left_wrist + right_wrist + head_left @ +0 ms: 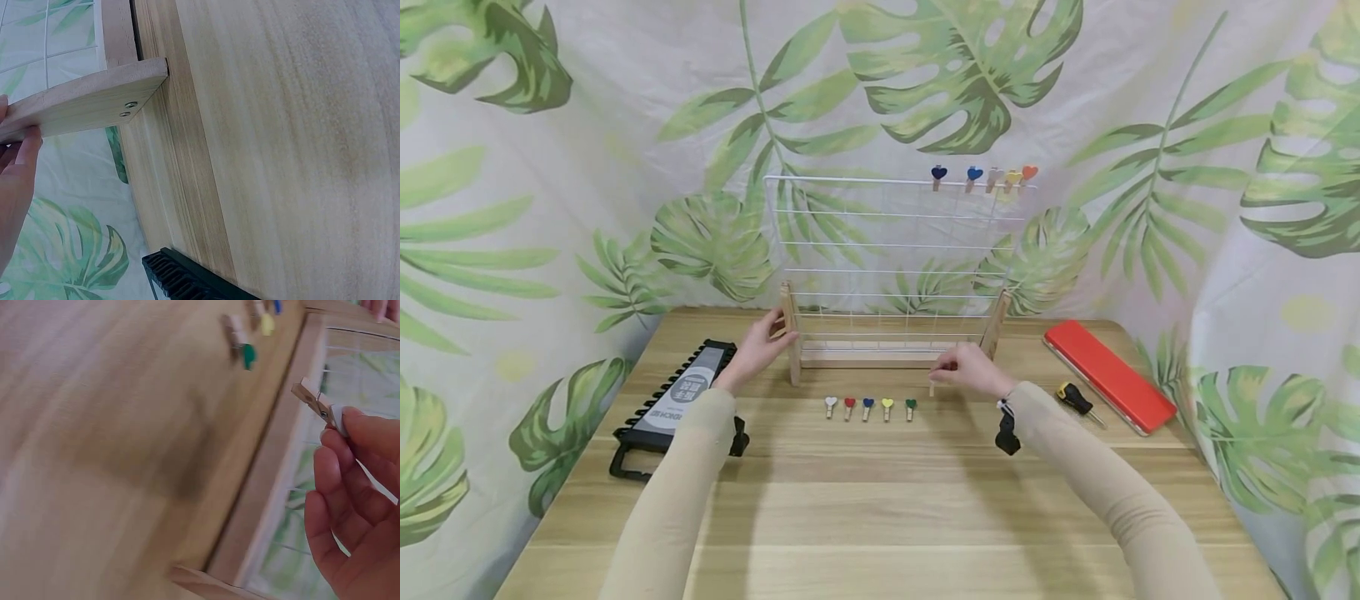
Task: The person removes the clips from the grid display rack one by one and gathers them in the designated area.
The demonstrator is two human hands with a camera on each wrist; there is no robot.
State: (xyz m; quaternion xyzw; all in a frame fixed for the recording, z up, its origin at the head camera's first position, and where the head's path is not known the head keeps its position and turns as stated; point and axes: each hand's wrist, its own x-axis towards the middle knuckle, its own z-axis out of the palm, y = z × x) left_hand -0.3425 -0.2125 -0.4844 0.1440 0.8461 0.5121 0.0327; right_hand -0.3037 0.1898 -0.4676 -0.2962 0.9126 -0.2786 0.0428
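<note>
My left hand (765, 343) grips the left wooden upright (94, 100) of a white wire grid rack (880, 358), thumb on one face and fingers on the other. In front of the rack's right half, my right hand (970, 368) pinches a small wooden clothespin (317, 403) by its pale, heart-topped end; its other end points away from the fingertips. On the table lies a row of clothespins with hearts in white (831, 402), red (849, 404), blue (868, 405), yellow (887, 406) and green (911, 406). More heart clothespins (974, 176) are clipped along the rack's top wire, towards the right.
A black and grey case with a toothed edge (688, 387) lies at the left of the table. To the right are a red case (1108, 375) and a yellow-and-black screwdriver (1075, 398). Leaf-print cloth (715, 50) hangs behind and beside the table.
</note>
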